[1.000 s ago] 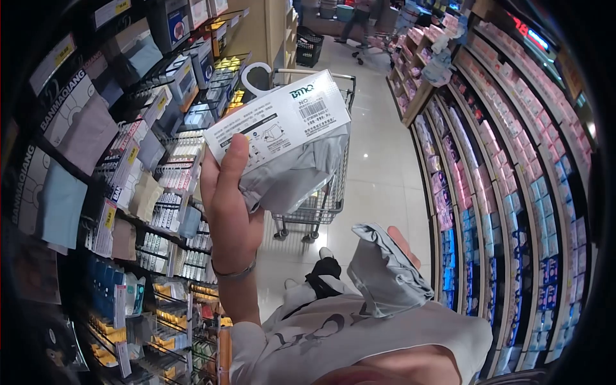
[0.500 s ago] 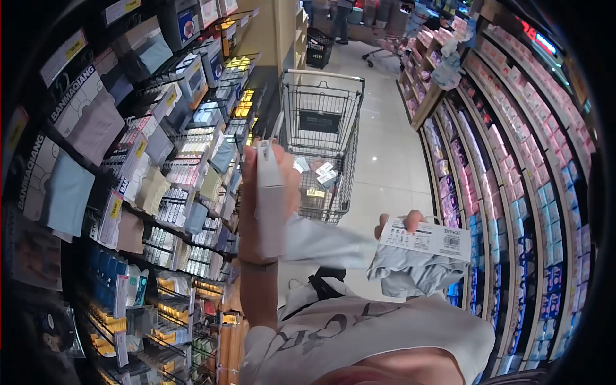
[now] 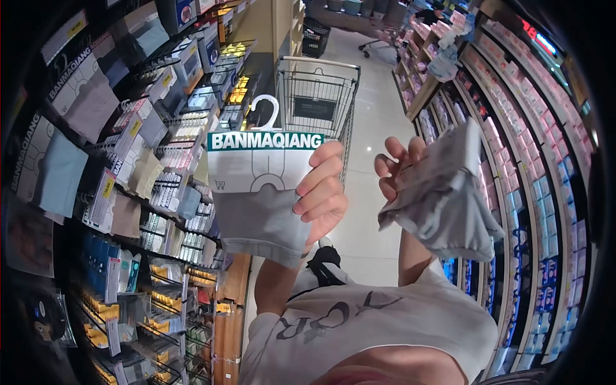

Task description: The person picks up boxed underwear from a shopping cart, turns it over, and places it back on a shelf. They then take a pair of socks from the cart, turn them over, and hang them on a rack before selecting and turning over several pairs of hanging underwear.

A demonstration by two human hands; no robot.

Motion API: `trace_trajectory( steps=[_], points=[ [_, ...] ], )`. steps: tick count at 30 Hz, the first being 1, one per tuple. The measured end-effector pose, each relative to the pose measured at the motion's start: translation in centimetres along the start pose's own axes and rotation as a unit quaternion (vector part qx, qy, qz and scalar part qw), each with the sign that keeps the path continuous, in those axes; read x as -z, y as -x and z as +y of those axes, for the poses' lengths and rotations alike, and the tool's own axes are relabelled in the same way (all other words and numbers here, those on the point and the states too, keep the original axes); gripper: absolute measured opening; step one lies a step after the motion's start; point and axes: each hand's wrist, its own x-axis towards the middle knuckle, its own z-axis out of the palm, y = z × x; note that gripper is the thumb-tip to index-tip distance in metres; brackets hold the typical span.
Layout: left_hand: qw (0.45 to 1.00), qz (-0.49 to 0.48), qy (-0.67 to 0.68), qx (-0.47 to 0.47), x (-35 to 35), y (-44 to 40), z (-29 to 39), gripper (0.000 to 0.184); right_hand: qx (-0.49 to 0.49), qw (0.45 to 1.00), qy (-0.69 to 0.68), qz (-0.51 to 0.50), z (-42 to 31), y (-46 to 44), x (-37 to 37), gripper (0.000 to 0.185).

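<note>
My left hand [image 3: 325,192] grips the right side of a grey garment package [image 3: 260,212]. Its card front, with green "BANMAQIANG" lettering and a white hook on top, faces me, and the grey cloth hangs below the card. Farther right, my right hand [image 3: 402,163] has its fingers curled at the left side of a second grey garment package [image 3: 449,192]. This one is tilted, its cloth creased and hanging down to the right. The two packages do not touch.
A wire shopping cart [image 3: 316,90] stands ahead, behind the left package. Racks of hanging packages [image 3: 90,102] line the left side, and shelves of pink and blue packs [image 3: 513,160] the right. A black basket [image 3: 315,38] and a person [image 3: 428,14] are farther off.
The left package has turned from its barcode side, through edge-on, to its lettered front. My right hand has risen with its package, whose printed card side has turned away.
</note>
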Motion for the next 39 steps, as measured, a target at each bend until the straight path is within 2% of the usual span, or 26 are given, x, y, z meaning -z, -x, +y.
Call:
trace_trajectory(
  steps=[1,3,4,5,7,12,16,17,20,23,25,27,28,29,30,32,37,39],
  points=[
    [1.000,-0.008,-0.005,-0.008,0.6,0.7,0.2,0.010,0.065,0.989,0.094,0.091,0.0,0.1,-0.4,0.035],
    [0.996,0.039,-0.037,-0.078,0.6,2.7,0.3,0.009,0.127,0.892,0.302,0.312,0.1,-0.3,-1.9,0.036],
    [0.993,0.041,-0.043,-0.103,1.0,3.8,0.7,0.009,0.086,0.865,0.386,0.309,-1.2,-1.3,-1.8,0.034],
    [0.988,0.054,-0.051,-0.138,1.3,4.9,1.3,0.009,0.101,0.813,0.466,0.333,-1.8,-2.2,-1.5,0.031],
    [0.971,0.087,-0.064,-0.211,1.8,7.2,2.4,0.010,0.095,0.774,0.521,0.347,-2.8,-3.4,-2.5,0.032],
    [0.967,0.082,-0.081,-0.226,1.4,8.6,3.9,0.010,0.114,0.699,0.625,0.328,-4.6,-5.8,-2.4,0.034],
    [0.961,0.101,-0.101,-0.238,1.5,8.8,4.0,0.010,0.125,0.689,0.644,0.309,-5.7,-6.8,-2.4,0.035],
    [0.962,0.101,-0.098,-0.235,1.6,8.9,4.1,0.010,0.139,0.667,0.666,0.304,-5.8,-7.1,-2.5,0.035],
    [0.964,0.101,-0.096,-0.227,2.0,9.2,4.5,0.010,0.099,0.689,0.652,0.299,-6.1,-7.3,-2.7,0.035],
    [0.963,0.101,-0.103,-0.227,1.9,9.4,4.6,0.010,0.148,0.741,0.606,0.249,-5.6,-7.5,-1.9,0.035],
    [0.959,0.112,-0.102,-0.238,1.4,9.2,4.2,0.010,0.160,0.859,0.437,0.213,-5.0,-7.6,-1.1,0.032],
    [0.968,0.081,-0.088,-0.219,2.0,9.5,5.0,0.011,0.177,0.936,0.250,0.174,-3.6,-7.8,0.3,0.026],
    [0.973,0.066,-0.079,-0.209,2.3,9.6,5.3,0.011,0.120,0.991,-0.011,-0.061,-3.0,-7.7,0.4,0.025],
    [0.965,0.099,-0.089,-0.224,1.3,9.0,4.4,0.012,0.082,0.975,-0.196,-0.060,-2.5,-7.6,-0.1,0.024],
    [0.966,0.098,-0.087,-0.224,1.3,9.0,4.3,0.012,0.042,0.925,-0.374,-0.058,-1.9,-7.6,-0.7,0.023],
    [0.966,0.100,-0.080,-0.223,1.4,9.2,4.6,0.013,0.012,0.839,-0.534,-0.102,-0.5,-8.2,-1.0,0.019],
    [0.968,0.111,-0.059,-0.218,0.9,8.9,4.0,0.018,-0.035,0.735,-0.652,-0.186,1.6,-8.9,-1.6,0.024],
    [0.974,0.088,-0.014,-0.207,0.7,8.6,3.3,0.021,-0.049,0.735,-0.653,-0.176,1.9,-8.9,-1.6,0.024]
  ],
)
